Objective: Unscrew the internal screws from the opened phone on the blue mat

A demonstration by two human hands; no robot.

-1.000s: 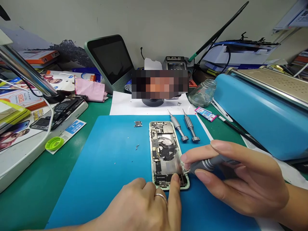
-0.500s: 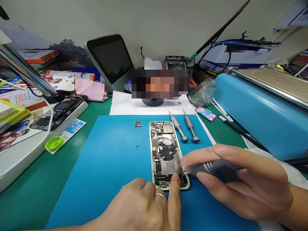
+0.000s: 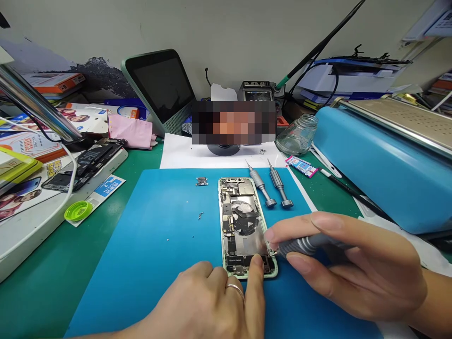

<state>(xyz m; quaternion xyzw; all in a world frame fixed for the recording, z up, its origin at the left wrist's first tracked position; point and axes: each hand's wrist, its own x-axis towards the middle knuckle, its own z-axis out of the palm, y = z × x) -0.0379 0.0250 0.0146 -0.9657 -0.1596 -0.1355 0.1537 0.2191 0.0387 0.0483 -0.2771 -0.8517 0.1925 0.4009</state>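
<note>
An opened smartphone (image 3: 252, 242) lies on the blue mat with its circuit board and inner parts bare. My left hand (image 3: 208, 301), a ring on one finger, steadies it: the index fingertip presses on its lower inside, while the other fingers are curled near its bottom edge. The left thumb is out of sight. My right hand (image 3: 370, 268) is closed round a grey screwdriver (image 3: 300, 246), held tilted with its tip at the phone's lower right edge. What the tip touches is too small to tell. A small metal part (image 3: 202, 181) and several tiny screws (image 3: 200, 215) lie left of the phone.
Two more grey screwdrivers (image 3: 261, 186) lie beyond the phone's upper right side. A glass jar (image 3: 296, 134) and a large blue machine (image 3: 374, 174) stand at the right. A tablet-like display (image 3: 160, 87) stands behind. Another opened phone (image 3: 88, 165) rests at the left.
The whole view has shifted very slightly. Both hands, the screwdriver and the phone keep nearly the same places relative to one another.
</note>
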